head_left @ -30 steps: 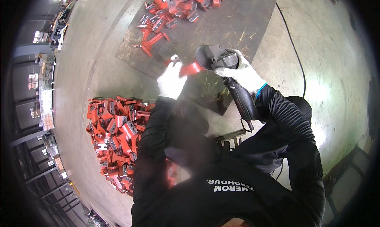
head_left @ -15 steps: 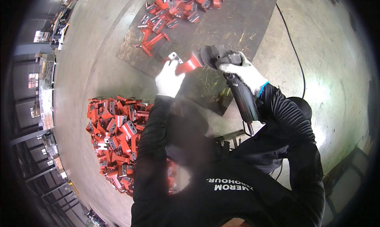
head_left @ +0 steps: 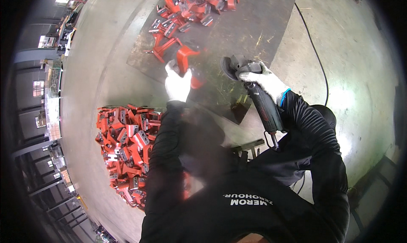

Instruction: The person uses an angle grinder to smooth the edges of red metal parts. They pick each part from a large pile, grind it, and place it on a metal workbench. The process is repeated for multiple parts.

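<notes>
My left hand (head_left: 178,85), in a white glove, is closed on a red metal bracket (head_left: 183,60) with bent ends, held over the near-left edge of a dark sheet (head_left: 237,35). Wrapped round the head of a black angle grinder (head_left: 263,107) is my right hand (head_left: 266,81), gloved too. The grinder's disc (head_left: 229,67) points left, apart from the bracket by a gap. Whether the disc is spinning cannot be told. Its body slants down toward my right knee.
A pile of red brackets (head_left: 199,5) lies on the far part of the dark sheet. Many more brackets (head_left: 127,145) fill a heap at my left. A black cable (head_left: 319,52) runs over the concrete floor (head_left: 347,73) at right. Shelving (head_left: 52,107) lines the far left.
My left hand has turned the bracket upright and drawn it left, away from the disc. The grinder in my right hand has moved slightly right and down.
</notes>
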`<state>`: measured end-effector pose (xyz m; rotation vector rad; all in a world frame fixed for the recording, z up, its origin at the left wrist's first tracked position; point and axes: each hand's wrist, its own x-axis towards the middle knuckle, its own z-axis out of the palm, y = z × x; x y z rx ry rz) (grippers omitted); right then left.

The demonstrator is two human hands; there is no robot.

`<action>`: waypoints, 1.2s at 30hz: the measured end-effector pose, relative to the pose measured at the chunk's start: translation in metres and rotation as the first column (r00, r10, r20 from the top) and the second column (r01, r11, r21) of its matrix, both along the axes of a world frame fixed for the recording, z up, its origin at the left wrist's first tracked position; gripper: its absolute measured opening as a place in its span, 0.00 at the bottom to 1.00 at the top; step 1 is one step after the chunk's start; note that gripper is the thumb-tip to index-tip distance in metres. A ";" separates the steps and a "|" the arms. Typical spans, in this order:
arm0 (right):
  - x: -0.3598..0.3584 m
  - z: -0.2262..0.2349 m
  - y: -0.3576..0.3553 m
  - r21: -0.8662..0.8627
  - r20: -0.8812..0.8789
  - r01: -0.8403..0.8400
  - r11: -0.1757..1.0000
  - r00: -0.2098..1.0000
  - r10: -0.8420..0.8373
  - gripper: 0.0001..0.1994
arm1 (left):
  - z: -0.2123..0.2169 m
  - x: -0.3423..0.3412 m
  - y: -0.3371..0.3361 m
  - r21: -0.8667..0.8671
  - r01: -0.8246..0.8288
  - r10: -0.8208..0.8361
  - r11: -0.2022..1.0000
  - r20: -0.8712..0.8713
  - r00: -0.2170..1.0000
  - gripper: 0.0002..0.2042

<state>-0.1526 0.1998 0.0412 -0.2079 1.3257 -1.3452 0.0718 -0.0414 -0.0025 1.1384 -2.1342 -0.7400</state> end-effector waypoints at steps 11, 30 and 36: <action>-0.007 -0.013 -0.029 -0.175 -0.302 0.092 0.980 0.943 -0.142 0.43 | 0.011 0.002 0.071 0.812 0.171 -0.010 0.558 -0.199 0.980 0.24; -0.001 -0.053 -0.022 -0.126 -0.428 0.013 0.992 0.901 -0.066 0.41 | 0.002 0.013 0.047 0.692 0.352 -0.100 0.630 -0.377 0.921 0.15; 0.015 -0.012 -0.025 -0.068 -0.857 -0.002 0.998 0.512 -0.057 0.46 | 0.009 -0.010 0.056 0.879 0.426 0.362 0.214 -0.477 0.801 0.19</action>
